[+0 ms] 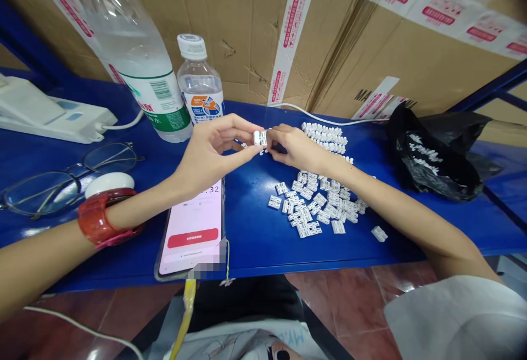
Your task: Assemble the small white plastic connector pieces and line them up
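Between thumb and fingers my left hand [209, 148] pinches a small white slotted plastic piece [260, 138], held up above the blue table. My right hand [294, 146] meets it from the other side, its fingers curled and pressed close to the piece. Whether a second small part sits in the right fingertips is hidden. Under and beside my right forearm lies a loose pile of similar white slotted pieces [302, 214]. Behind that hand, small white knobbed parts [325, 130] stand lined up in rows.
A smartphone [191, 234] lies below my left wrist. Left are a large bottle [135, 63], a smaller bottle [201, 83], glasses [69, 179] and a power strip [78, 116]. A black plastic bag [436, 146] holding white parts sits right. Cardboard boxes [247, 25] stand behind.
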Tool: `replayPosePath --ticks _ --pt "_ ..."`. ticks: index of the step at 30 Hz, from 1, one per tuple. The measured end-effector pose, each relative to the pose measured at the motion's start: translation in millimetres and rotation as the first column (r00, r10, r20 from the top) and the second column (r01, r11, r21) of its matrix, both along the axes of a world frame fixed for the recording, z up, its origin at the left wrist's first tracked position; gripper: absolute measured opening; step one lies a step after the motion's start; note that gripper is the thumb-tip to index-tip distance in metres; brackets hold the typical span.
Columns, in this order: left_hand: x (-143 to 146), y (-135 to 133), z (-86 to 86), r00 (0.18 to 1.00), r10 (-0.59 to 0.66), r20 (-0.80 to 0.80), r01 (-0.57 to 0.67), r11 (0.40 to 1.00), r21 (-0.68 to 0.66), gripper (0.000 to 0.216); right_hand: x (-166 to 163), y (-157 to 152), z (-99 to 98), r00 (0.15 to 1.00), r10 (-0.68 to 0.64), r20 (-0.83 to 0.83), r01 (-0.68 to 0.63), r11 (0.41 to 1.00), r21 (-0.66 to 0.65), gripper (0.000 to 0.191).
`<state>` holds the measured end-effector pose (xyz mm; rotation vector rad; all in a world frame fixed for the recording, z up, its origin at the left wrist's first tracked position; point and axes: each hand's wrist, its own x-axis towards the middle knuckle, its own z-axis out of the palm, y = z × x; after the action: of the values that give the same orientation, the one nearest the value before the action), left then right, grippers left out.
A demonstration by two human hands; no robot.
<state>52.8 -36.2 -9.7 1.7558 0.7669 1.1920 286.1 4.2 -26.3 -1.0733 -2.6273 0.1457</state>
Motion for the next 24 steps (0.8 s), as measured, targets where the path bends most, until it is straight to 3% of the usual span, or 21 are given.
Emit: replayPosePath --ticks 7,13,17,24 --pt "1.8 -1.0 -7.1 0.999 -0.042 0.004 0.042 0.997 0.07 0.014 -5.5 -10.7 17.9 0.963 0.087 -0.257 -0.082 0.996 0.028 0.01" --pt "-0.1 6.2 -8.8 1.0 0.019 0.007 -0.019 0.999 -0.03 0.018 -10.3 -20.6 27.7 0.882 0.124 -0.455 -0.048 0.983 0.175 0.012" --pt "-1.3 5.3 -4.5 0.997 0.074 -0.023 -0.077 0.99 -0.122 0.019 -12.6 -26.9 26.7 0.892 0.159 -0.424 -0.029 0.954 0.298 0.02" --pt "-0.2 3.7 -0.6 0.997 0.072 -0.006 -0.071 0.98 -0.188 0.019 -15.9 -30.6 22.2 0.926 0.182 -0.331 -0.059 0.935 0.35 0.025"
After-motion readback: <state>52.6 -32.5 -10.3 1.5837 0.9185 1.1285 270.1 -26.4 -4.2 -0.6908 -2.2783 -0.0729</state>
